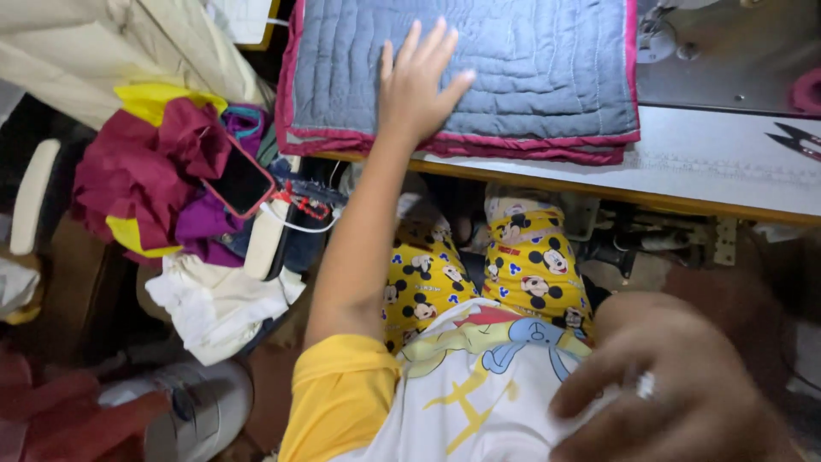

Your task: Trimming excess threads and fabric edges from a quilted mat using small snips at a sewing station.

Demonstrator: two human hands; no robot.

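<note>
Near the front edge of the surface [718, 158], a grey quilted pad with a maroon border [479, 68] lies flat, its hem reaching almost to that edge. On it rests the left hand [419, 81], palm down and fingers [440, 47] spread apart, clamping nothing; it only presses lightly on the pad's left half. At the bottom right of the view the right hand [676, 385] is blurred and close to the camera, over the lap; its fingers look loosely curled, but I cannot tell whether they hold anything. A ring glints on one of them.

Judging by this, the work is at the stage of laying out or steadying the pad, and any further move would call for a firm flat palm so the quilted layers do not slide off the front edge.

A pair of black snips [795, 141] lies toward the right end of the surface. Beside the left end, a heap of maroon, yellow and purple cloth [154, 171] carries a phone in a red case [239, 180].
</note>
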